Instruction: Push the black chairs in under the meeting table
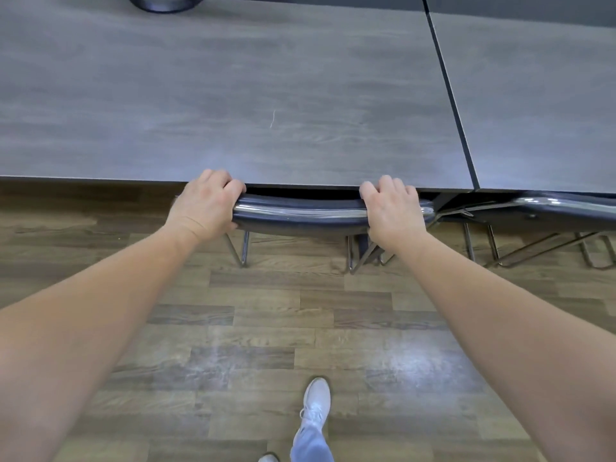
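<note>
A black chair with a chrome top rail stands tucked against the near edge of the grey wood-grain meeting table. Only its curved backrest and thin metal legs show; the seat is hidden under the tabletop. My left hand grips the left end of the backrest. My right hand grips the right end. Both arms are stretched forward. A second black chair sits to the right, its back also at the table edge.
A second tabletop section joins on the right along a dark seam. A black ring-shaped object lies at the table's far edge. Wood-plank floor lies below, with my white shoe on it.
</note>
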{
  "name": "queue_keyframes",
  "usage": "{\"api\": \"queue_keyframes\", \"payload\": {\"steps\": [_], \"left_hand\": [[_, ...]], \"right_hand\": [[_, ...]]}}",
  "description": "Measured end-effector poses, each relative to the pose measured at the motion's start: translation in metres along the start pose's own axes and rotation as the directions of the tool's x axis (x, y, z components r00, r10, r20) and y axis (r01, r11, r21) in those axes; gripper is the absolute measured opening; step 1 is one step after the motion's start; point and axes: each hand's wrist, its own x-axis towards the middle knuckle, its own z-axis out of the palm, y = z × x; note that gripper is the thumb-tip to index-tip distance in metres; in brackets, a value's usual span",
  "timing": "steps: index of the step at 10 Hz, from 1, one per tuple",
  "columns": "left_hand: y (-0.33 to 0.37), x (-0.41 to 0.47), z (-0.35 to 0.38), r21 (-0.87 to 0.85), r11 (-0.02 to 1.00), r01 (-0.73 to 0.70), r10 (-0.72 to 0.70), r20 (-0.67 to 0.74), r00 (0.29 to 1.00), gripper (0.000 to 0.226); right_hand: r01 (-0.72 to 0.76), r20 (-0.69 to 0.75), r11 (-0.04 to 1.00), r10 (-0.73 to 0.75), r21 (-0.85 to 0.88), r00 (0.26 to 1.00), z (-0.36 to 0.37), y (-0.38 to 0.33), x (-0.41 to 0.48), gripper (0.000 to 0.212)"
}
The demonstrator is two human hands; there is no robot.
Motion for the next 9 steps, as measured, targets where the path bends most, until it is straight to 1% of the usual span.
{"api": "queue_keyframes", "payload": {"steps": [1,2,3,4,5,6,7,8,9], "left_hand": [[0.001,0.017,0.000,-0.002,1.000,0.009,-0.009,-0.044,0.999,0.054],[0.001,0.021,0.003,0.016,1.000,-0.014,0.016,-0.107,0.994,0.042],[-0.001,0.021,0.008,0.040,0.999,-0.029,0.034,-0.140,0.990,0.033],[-0.001,0.024,0.007,0.044,0.999,-0.013,0.017,-0.104,0.994,0.032],[0.002,0.023,-0.003,0.020,1.000,0.015,-0.015,0.008,1.000,0.038],[0.008,0.024,-0.021,-0.075,0.993,0.093,-0.078,0.181,0.980,0.049],[0.017,0.025,-0.038,-0.163,0.964,0.212,-0.146,0.343,0.928,0.051],[0.025,0.023,-0.062,-0.289,0.908,0.302,-0.194,0.348,0.917,0.041],[0.022,0.014,-0.095,-0.444,0.821,0.360,-0.242,0.300,0.923,0.031]], "right_hand": [[-0.009,-0.029,1.000,0.009,-0.009,1.000,0.002,0.009,0.017,0.038],[-0.002,-0.025,1.000,0.002,-0.003,1.000,0.005,0.012,0.022,0.038],[-0.002,-0.005,1.000,0.002,0.001,1.000,0.006,0.012,0.021,0.038],[-0.004,0.004,1.000,0.004,0.015,1.000,0.005,0.012,0.023,0.037],[0.005,0.028,1.000,-0.005,0.005,1.000,0.002,0.013,0.024,0.039],[-0.004,0.160,1.000,0.002,0.017,0.987,-0.006,0.014,0.024,0.047],[-0.140,0.374,0.978,0.073,0.155,0.925,-0.028,0.015,0.027,0.062],[-0.287,0.433,0.857,0.084,0.428,0.897,-0.061,0.019,0.032,0.054],[-0.321,0.299,0.638,0.145,0.700,0.943,-0.100,0.023,0.021,0.029]]}}
